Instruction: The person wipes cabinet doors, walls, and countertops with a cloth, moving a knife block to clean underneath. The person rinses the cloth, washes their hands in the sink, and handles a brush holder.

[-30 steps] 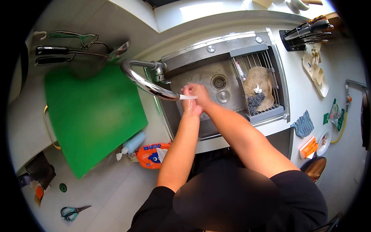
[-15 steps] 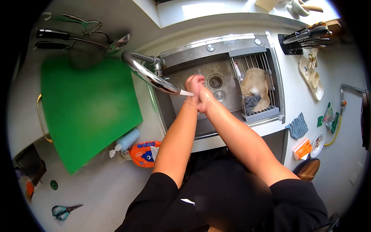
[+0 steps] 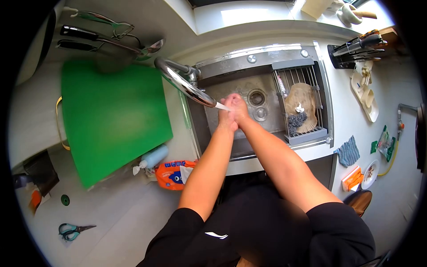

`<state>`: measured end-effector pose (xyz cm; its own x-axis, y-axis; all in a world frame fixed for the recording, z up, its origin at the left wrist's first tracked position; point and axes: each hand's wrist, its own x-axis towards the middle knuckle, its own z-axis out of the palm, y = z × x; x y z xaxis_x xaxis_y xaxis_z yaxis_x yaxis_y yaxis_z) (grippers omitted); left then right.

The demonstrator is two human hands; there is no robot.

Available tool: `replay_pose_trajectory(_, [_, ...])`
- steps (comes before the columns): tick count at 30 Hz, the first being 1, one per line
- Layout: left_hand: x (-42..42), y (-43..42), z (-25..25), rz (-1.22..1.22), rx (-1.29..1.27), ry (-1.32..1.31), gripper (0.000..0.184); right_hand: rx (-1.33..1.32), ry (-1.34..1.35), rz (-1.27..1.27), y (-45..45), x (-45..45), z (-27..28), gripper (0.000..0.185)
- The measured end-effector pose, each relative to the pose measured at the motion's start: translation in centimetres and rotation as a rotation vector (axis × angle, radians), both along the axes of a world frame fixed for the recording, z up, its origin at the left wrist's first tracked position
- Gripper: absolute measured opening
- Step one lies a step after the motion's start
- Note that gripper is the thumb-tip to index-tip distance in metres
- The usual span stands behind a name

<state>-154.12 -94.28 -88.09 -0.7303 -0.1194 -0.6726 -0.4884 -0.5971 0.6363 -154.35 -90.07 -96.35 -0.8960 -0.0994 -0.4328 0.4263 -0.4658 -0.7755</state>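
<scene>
Water runs from the chrome faucet onto my two hands, which are pressed together over the left part of the steel sink. My left hand is beneath and to the left, partly covered, so its fingers are hard to make out. My right hand lies across it from the right, its fingers wrapped round my left hand. No object shows between them. Right of my hands are the round drain and a grey drying rack holding a brown item and a dark grey scrubber.
Left of the sink lie a green cutting board, a pale blue bottle and an orange wipes pack. To the right are a knife block, a blue cloth and a white plate. Scissors lie at lower left.
My hands have stayed together under the water while rubbing, their overlap shifting. The camera view has swung slightly, so the whole scene sits further right than half a second ago.
</scene>
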Motion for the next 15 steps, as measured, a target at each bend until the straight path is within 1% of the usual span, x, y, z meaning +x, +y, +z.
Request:
replay_pose_trajectory(1, [0.4,-0.3,0.5,0.002,-0.008,0.002,0.053,0.106,-0.028,0.025,-0.4,-0.2,3.1,0.020])
replay_pose_trajectory(2, [0.5,-0.7,1.6,0.091,0.023,-0.120,0.050,0.098,-0.023,0.027,0.0,-0.2,5.2,0.020])
replay_pose_trajectory(3, [0.5,-1.0,2.8,0.179,0.058,-0.242,0.048,0.430,0.147,0.216,0.5,-0.2,6.9,0.020])
replay_pose_trajectory(4, [0.4,-1.2,4.0,0.269,0.094,-0.362,0.045,0.594,0.234,0.316,0.9,-0.4,8.5,0.019])
replay_pose_trajectory(5, [0.3,-1.7,5.0,0.271,0.092,-0.355,0.045,0.760,0.327,0.402,1.3,-0.6,10.0,0.019])
replay_pose_trajectory(6, [0.3,-2.3,5.9,0.202,0.203,-0.324,0.044,0.905,0.397,0.502,1.6,-1.0,11.7,0.018])
replay_pose_trajectory(7, [0.1,-2.9,6.9,0.135,0.314,-0.292,0.044,1.050,0.466,0.603,1.8,-0.9,12.1,0.018])
replay_pose_trajectory(8, [-0.5,-3.4,7.8,0.136,0.316,-0.287,0.044,1.053,0.472,0.603,1.7,-0.9,12.5,0.018])
replay_pose_trajectory(9, [-1.6,-3.9,8.9,0.272,0.240,-0.301,0.045,1.021,0.414,0.427,1.5,-0.6,11.9,0.020])
replay_pose_trajectory(10, [-2.9,-5.1,8.8,0.355,0.227,-0.290,0.044,0.984,0.357,0.254,1.3,-0.3,11.3,0.021])
replay_pose_trajectory(11, [-4.1,-6.3,8.8,0.436,0.213,-0.275,0.042,0.989,0.363,0.254,1.4,-0.1,10.8,0.021])
replay_pose_trajectory(12, [-5.6,-7.9,8.1,0.461,0.263,-0.235,0.038,1.025,0.315,0.258,1.8,0.2,10.2,0.022])
replay_pose_trajectory(14, [-8.4,-8.6,11.3,0.510,0.563,0.037,0.024,1.069,0.262,0.266,2.5,0.8,10.1,0.023])
replay_pose_trajectory(15, [-10.2,-10.5,8.0,0.532,0.573,-0.099,0.027,1.028,0.223,0.298,2.8,1.1,10.4,0.022])
